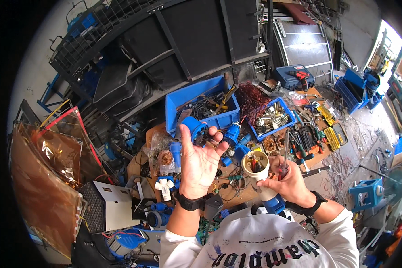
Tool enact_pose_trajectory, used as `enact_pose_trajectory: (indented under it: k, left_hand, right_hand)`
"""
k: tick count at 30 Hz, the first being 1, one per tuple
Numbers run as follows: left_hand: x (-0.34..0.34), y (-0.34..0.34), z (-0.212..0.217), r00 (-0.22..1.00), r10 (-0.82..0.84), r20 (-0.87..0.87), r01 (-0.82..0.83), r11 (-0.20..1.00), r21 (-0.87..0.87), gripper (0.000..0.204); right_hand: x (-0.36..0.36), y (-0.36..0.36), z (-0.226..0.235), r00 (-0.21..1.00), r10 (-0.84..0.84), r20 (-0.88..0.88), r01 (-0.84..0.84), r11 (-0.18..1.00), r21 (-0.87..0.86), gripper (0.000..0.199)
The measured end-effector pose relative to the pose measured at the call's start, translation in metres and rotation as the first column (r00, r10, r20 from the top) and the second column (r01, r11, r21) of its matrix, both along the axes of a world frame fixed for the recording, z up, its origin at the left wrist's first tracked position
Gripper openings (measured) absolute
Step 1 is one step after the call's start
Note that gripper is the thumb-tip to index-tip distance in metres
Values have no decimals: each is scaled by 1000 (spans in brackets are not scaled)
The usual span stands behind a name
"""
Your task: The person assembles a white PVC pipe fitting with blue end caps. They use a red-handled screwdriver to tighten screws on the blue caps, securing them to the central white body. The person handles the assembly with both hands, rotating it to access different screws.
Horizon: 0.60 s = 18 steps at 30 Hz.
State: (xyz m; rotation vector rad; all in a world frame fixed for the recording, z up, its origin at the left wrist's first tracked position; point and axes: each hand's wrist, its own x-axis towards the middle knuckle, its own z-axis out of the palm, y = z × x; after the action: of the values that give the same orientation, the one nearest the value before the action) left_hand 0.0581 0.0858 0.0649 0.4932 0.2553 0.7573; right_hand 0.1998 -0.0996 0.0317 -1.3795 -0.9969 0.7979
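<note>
My left hand (200, 163) is raised palm toward me over the cluttered bench (319, 154), its fingertips closed around a blue plug cap (194, 129) held up at the top of the hand, just below the big blue bin (183, 100). My right hand (286, 181) sits lower and to the right, clamped on two things at once: a cream plug body (257, 167) with a blue lower end, its open mouth turned up so I can see the wiring parts inside, and a screwdriver (284, 156) whose shaft rises straight up from my fist beside the body. The plug body is between my two hands, near my chest, and apart from the cap. More blue plugs (233, 133) lie on the bench just behind my left fingers, and a smaller blue tray (277, 123) of metal bits sits further right next to a tangle of reddish wire (252, 100). A white fitting (166, 186) lies left of my left wrist. Pliers and other hand tools (306, 136) are spread on the bench beyond my right hand, well apart from it.
</note>
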Motion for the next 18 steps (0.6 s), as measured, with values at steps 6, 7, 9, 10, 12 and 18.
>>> enact_pose_trajectory:
  k: [6, 7, 9, 10, 12, 18]
  left_hand:
    - [0, -5, 1, 999, -20, 33, 24, 993, -112, 51]
    - [-1, -1, -2, 996, -48, 81, 59, 990, -128, 52]
    - [-4, 11, -14, 980, -96, 176, 124, 980, -156, 54]
    - [-5, 15, -17, 977, -102, 189, 135, 976, -172, 54]
    - [-7, 17, -21, 977, -108, 181, 137, 978, -156, 55]
    - [-21, 26, -47, 983, -152, 106, 160, 985, -69, 55]
  right_hand:
    - [6, -1, -8, 990, -89, 114, 98, 992, -84, 44]
    - [8, 0, -12, 991, -103, 84, 109, 991, -74, 44]
    - [10, 4, -17, 992, -125, 22, 126, 990, -56, 45]
    - [10, 7, -18, 992, -120, -44, 119, 992, -37, 46]
    - [15, 9, -27, 991, -133, 27, 135, 987, -88, 46]
    - [21, 19, -58, 973, -170, -158, 149, 979, -137, 48]
